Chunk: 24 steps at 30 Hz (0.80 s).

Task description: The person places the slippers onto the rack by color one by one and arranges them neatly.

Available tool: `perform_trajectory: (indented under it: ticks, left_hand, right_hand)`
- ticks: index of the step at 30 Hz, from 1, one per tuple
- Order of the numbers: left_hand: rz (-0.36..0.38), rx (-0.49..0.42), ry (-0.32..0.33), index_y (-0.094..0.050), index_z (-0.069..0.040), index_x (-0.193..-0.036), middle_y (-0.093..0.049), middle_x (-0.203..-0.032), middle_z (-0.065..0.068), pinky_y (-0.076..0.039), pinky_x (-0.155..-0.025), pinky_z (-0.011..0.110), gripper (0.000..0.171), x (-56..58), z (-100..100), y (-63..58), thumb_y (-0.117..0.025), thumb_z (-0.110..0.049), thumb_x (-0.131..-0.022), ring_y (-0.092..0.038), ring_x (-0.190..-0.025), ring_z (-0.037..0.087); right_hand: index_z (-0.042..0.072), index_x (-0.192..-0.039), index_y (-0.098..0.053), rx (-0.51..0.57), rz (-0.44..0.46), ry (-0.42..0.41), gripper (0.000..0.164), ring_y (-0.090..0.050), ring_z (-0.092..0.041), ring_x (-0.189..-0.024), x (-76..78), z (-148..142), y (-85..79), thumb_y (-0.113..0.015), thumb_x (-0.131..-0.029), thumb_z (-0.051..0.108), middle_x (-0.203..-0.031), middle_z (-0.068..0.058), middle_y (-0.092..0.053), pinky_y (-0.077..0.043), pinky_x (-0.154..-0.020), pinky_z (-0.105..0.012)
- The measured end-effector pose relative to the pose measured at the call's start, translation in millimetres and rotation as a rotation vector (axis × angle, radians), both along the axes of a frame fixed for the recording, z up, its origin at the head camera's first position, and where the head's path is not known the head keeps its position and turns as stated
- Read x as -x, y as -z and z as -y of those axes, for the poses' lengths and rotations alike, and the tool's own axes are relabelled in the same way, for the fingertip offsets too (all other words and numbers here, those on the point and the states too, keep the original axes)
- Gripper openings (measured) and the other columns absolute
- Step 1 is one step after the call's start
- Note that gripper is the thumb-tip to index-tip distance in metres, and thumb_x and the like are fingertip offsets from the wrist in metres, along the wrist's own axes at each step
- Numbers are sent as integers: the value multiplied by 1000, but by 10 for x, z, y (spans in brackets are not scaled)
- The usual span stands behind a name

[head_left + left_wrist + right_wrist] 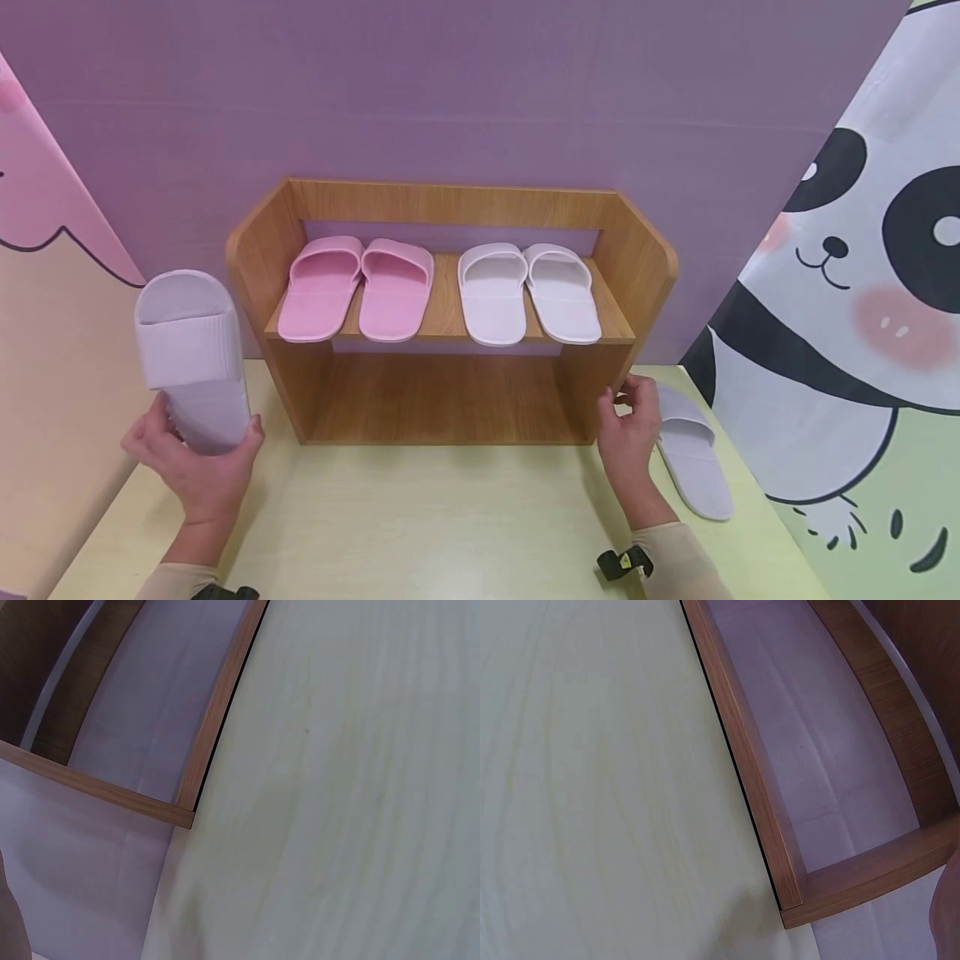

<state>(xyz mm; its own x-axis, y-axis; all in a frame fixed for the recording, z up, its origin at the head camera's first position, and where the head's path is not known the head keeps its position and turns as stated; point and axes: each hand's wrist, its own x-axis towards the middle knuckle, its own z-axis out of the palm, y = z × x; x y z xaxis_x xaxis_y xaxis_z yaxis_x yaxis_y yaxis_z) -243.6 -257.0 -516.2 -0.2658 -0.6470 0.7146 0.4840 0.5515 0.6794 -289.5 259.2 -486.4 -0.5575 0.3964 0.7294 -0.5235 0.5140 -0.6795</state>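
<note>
My left hand (191, 458) grips a pale lavender slipper (191, 350) by its heel end, left of a wooden shoe rack (450, 204). The slipper stands toe up, its sole's inner side and strap facing me. On the other side, my right hand (630, 425) pinches the front edge of the rack's right side panel, fingers curled. Beside it a matching lavender slipper (697, 458) lies on the table, its toe partly behind that hand. A pair of pink slippers (393, 308) and a pair of white slippers (495, 308) sit on the upper shelf, toes toward the back.
The rack's lower shelf (450, 400) lies below the slippers. It stands on a pale wood table (435, 517) against a purple backdrop (450, 92). A panda-printed panel (847, 333) rises at the right, and a pink and beige panel (60, 333) at the left.
</note>
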Motion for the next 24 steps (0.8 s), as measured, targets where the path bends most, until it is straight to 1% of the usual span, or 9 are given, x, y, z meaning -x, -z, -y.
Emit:
perform_trajectory:
  ticks: [3, 8, 13, 14, 15, 18, 20, 22, 24]
  left_hand:
    - [-34, -9, 5, -55, 2, -149, -41, -133, -7, -37, -94, 23, 103, -40, -51, -59, -93, -10, -53, -41, -129, 15]
    - [-91, 17, -3, -58, 7, -143, -44, -129, -7, -32, -90, 22, 102, -66, -127, -103, -90, -18, -49, -41, -122, 14]
    - [-137, 69, -13, -60, 9, -137, -47, -128, -7, -31, -89, 22, 101, -28, -186, -82, -88, -31, -48, -41, -122, 15]
    - [-143, 81, -12, -60, 9, -136, -48, -127, -7, -31, -89, 22, 101, -17, -199, -81, -87, -33, -48, -41, -122, 15]
    - [-147, 91, -6, -61, 9, -135, -48, -127, -6, -31, -89, 22, 100, -2, -214, -79, -87, -34, -48, -41, -122, 15]
    - [-138, 121, 26, -60, 9, -135, -45, -129, -6, -33, -90, 22, 99, 14, -275, -94, -86, -34, -50, -41, -123, 14]
    - [-120, 145, 55, -59, 8, -138, -42, -131, -8, -34, -95, 23, 99, 1, -328, -119, -86, -34, -52, -40, -125, 13]
    - [-105, 173, 77, -58, 7, -140, -39, -134, -9, -35, -100, 24, 99, -10, -379, -132, -87, -37, -55, -39, -127, 12]
    - [-103, 210, 84, -58, 6, -141, -40, -134, -6, -35, -104, 25, 99, -5, -418, -138, -87, -42, -59, -38, -127, 11]
  right_hand:
    - [-14, -113, -60, 8, 2, -5, 18, -63, -25, -95, -4, -2, 3, -62, -95, -17, -110, -28, -65, -51, -81, -39]
    - [-15, -113, -60, 8, -2, -5, 19, -63, -27, -96, 1, 0, 10, -62, -94, -19, -110, -28, -65, -51, -82, -40]
    - [-15, -114, -59, 4, 6, -4, 20, -63, -31, -98, -2, 6, -5, -62, -95, -20, -111, -29, -64, -52, -83, -44]
    - [-15, -114, -59, 5, 7, -4, 20, -63, -32, -98, -4, 6, -8, -62, -95, -20, -111, -29, -64, -52, -83, -44]
    - [-15, -114, -59, 6, 6, -4, 21, -63, -29, -99, -3, 6, -7, -62, -94, -21, -111, -29, -64, -52, -83, -43]
    - [-15, -114, -60, 9, 4, -7, 20, -63, -26, -99, 3, -1, -1, -62, -95, -19, -111, -29, -64, -52, -83, -43]
    - [-15, -114, -60, 9, 3, -10, 20, -63, -24, -99, 8, -8, 5, -62, -95, -18, -111, -29, -64, -52, -83, -43]
    - [-15, -115, -60, 10, 4, -12, 19, -63, -27, -99, 10, -12, 9, -63, -96, -17, -112, -29, -64, -52, -83, -43]
    - [-15, -115, -60, 8, 5, -12, 19, -63, -28, -99, 8, -14, 6, -62, -96, -17, -112, -29, -63, -52, -84, -42]
